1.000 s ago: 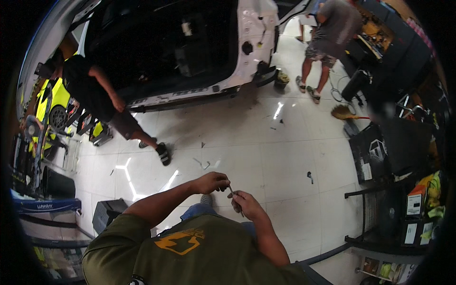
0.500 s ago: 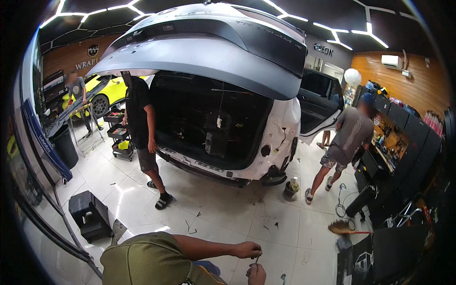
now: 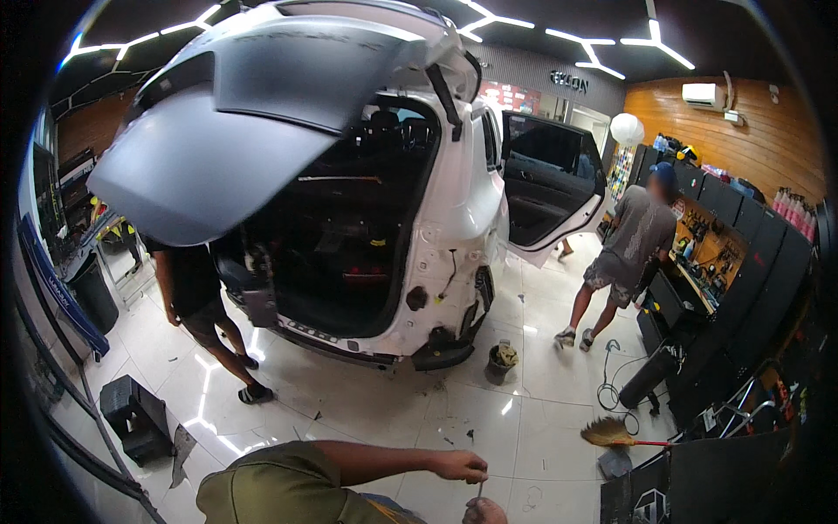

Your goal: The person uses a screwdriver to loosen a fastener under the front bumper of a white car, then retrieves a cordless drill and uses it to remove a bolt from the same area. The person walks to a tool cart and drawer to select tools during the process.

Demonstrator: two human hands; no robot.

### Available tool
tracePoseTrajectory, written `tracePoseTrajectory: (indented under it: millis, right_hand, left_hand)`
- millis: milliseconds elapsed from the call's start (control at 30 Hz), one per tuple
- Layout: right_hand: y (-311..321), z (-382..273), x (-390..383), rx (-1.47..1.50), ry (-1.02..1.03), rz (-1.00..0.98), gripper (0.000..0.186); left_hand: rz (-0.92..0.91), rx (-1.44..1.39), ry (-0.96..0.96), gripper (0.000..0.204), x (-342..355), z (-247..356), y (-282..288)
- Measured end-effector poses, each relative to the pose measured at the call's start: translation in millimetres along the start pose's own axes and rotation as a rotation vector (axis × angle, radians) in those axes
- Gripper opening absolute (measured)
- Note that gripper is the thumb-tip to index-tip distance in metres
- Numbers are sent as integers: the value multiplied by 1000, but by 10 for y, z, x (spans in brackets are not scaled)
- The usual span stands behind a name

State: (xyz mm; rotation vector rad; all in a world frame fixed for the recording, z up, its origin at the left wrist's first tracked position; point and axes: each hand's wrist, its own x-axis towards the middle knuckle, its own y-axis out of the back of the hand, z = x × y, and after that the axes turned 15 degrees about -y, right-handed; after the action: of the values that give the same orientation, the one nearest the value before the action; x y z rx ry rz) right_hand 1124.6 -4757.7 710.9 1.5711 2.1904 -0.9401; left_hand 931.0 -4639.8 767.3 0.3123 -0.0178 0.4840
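Observation:
Low in the view, my left hand (image 3: 463, 465) is closed on the upper end of a thin metal rod-like tool (image 3: 480, 489). My right hand (image 3: 483, 513) grips it just below, partly cut off by the lower edge. Both hands are in front of my body, above the tiled floor. Beyond them stands a white SUV (image 3: 484, 210) with its grey tailgate (image 3: 223, 166) raised, the dark cargo bay exposed and a rear door (image 3: 541, 179) open.
A person in black (image 3: 196, 310) is behind the tailgate at left; another in grey (image 3: 637, 244) stands by black cabinets (image 3: 733, 314). A black step stool (image 3: 135, 419), bucket (image 3: 502, 362), broom (image 3: 611, 430), hose (image 3: 611, 384) and loose scraps lie around the floor.
My view has tilted up from the floor to the car. The person in black has stepped behind the tailgate. My hands still hold the thin tool together.

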Motion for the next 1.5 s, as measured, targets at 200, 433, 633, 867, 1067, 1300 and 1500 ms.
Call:
tracePoseTrajectory:
  millis: [200, 433, 633, 867, 1067, 1300, 1500]
  right_hand:
    - [733, -899, 240, 453, -63, -188, 22]
    - [2071, -1694, 972, 139, -81, -177, 24]
    - [2830, -2593, 1217, -326, 95, -92, 26]
    - [3250, -3154, 2032, -449, 34, -104, 25]
    - [3948, -4150, 2945, -493, -86, -113, 30]
    - [4632, -5481, 3567, -119, -44, -60, 27]
    - [5575, -5865, 4115, 110, 20, -4, 28]
  left_hand:
    - [238, -431, -59, 36, 1244, -194, 174]
    - [652, -419, 45, 33, 2521, -710, 334]
    - [826, -92, 34, 36, 3350, -485, 671]
    - [842, -305, 109, 33, 3755, -1031, 1246]
    - [800, -344, 145, 33, 4773, -1692, 2364]
    - [498, -514, 99, 27, 6321, -1736, 3698]
    - [241, -413, 163, 25, 7734, -2157, 4296]
